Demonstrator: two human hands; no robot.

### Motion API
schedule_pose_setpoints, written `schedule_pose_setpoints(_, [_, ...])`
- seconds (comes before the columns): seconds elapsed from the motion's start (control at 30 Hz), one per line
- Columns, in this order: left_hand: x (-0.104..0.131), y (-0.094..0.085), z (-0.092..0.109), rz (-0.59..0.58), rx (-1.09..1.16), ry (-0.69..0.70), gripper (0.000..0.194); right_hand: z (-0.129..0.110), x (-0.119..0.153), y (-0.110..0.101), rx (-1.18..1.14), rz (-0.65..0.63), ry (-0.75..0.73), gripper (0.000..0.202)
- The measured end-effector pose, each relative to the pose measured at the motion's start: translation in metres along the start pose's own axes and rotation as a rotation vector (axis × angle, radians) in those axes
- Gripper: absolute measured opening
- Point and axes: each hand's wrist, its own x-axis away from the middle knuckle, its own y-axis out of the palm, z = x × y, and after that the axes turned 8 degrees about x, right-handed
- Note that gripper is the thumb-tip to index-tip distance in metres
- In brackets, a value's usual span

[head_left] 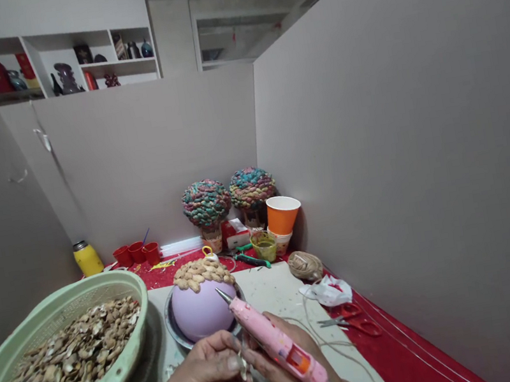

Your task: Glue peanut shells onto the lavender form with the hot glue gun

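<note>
My right hand (292, 346) is wrapped round a pink glue gun (267, 331), its metal nozzle pointing up and left towards a lilac ball (201, 309). Rows of peanut shells (202, 271) cover the top of the ball, which rests in a metal bowl (172, 325). Below the ball, my left hand (209, 376) pinches a small peanut shell (243, 367) between thumb and fingers, close beside my right fingers. Part of that shell is hidden by the fingers.
A green basket (137, 287) of peanut shells stands at left. Behind are two colourful shell trees (207, 204), red cups (137, 252), pliers (252, 260) and an orange paper cup (283, 215). Twine (305, 265) and red-handled scissors (360, 324) lie at right, beside a grey partition (400, 161).
</note>
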Motion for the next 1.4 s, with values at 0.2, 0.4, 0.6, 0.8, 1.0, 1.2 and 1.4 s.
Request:
schedule_pose_setpoints(0.2, [0.0, 0.003, 0.008, 0.015, -0.009, 0.038, 0.028, -0.014, 0.002, -0.007, -0.087, 0.102, 0.026, 0.026])
schedule_pose_setpoints(0.4, [-0.002, 0.007, 0.012, 0.105, -0.081, 0.113, 0.026, -0.025, 0.001, -0.005, -0.274, 0.045, 0.137, 0.032])
schedule_pose_setpoints(0.6, [-0.001, 0.009, 0.008, 0.118, -0.224, 0.262, 0.021, -0.017, 0.008, 0.006, -0.397, -0.018, 0.206, 0.035])
schedule_pose_setpoints(0.8, [0.0, 0.007, 0.003, 0.152, -0.422, 0.431, 0.017, -0.02, 0.005, 0.002, -0.423, -0.058, 0.155, 0.033])
schedule_pose_setpoints(1.0, [0.003, 0.004, 0.004, 0.231, -0.496, 0.437, 0.02, -0.034, 0.0, -0.008, -0.36, -0.07, 0.139, 0.032])
schedule_pose_setpoints(1.2, [-0.001, 0.003, 0.002, 0.308, -0.461, 0.408, 0.035, -0.032, -0.002, -0.015, -0.213, 0.02, 0.086, 0.026])
schedule_pose_setpoints(1.4, [0.004, 0.019, 0.004, 0.19, -0.264, 0.111, 0.024, -0.028, -0.002, -0.019, -0.206, -0.101, 0.062, 0.02])
